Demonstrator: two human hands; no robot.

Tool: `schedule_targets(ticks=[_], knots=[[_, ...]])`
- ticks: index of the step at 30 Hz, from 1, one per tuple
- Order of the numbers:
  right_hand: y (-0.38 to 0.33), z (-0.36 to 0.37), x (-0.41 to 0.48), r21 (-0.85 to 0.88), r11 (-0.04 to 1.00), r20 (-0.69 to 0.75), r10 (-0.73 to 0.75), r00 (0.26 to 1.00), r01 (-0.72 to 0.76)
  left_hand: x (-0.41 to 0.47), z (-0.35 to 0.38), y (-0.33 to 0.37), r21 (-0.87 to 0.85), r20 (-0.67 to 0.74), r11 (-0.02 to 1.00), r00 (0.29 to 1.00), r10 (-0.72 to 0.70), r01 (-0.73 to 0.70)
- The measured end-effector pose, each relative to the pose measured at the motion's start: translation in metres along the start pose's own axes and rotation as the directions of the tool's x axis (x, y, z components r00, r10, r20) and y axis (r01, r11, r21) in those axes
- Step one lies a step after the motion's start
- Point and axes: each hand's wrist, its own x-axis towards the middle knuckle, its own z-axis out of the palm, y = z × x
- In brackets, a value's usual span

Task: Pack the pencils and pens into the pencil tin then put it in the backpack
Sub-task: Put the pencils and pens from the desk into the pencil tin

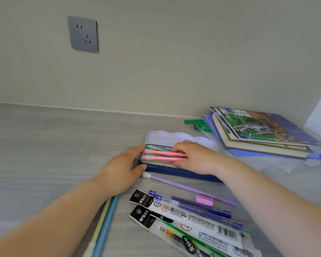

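A dark blue pencil tin (176, 172) lies open mid-table, its pale lid (167, 138) folded back. Inside lie two pink pencils (165, 156) and a green pencil (156, 147). My left hand (122, 169) grips the tin's left end. My right hand (194, 156) rests in the tin with its fingertips on the pink pencils. In front of the tin lie a purple pencil (185, 188), blue pens (202, 206) and two packets of pens (198, 223). Yellow and blue pencils (104, 225) lie under my left forearm. No backpack is in view.
A pink eraser (204, 199) sits among the pens. A stack of books and a blue folder (263, 132) lies at the back right, with green sticks (198, 124) beside it. A wall with a grey socket (83, 33) bounds the table behind.
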Motion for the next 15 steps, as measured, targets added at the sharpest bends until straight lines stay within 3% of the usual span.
schedule_targets(ticks=[6,15], knots=[[0.011,0.001,-0.007,0.105,0.994,-0.096,0.025,0.995,-0.015,-0.002,-0.003,0.006,0.053,0.033,0.996,0.997,0.066,-0.068],[0.022,0.0,-0.021,0.012,1.0,-0.063,0.008,0.998,-0.007,0.009,0.001,0.015,0.466,0.138,0.877,0.989,0.057,-0.116]])
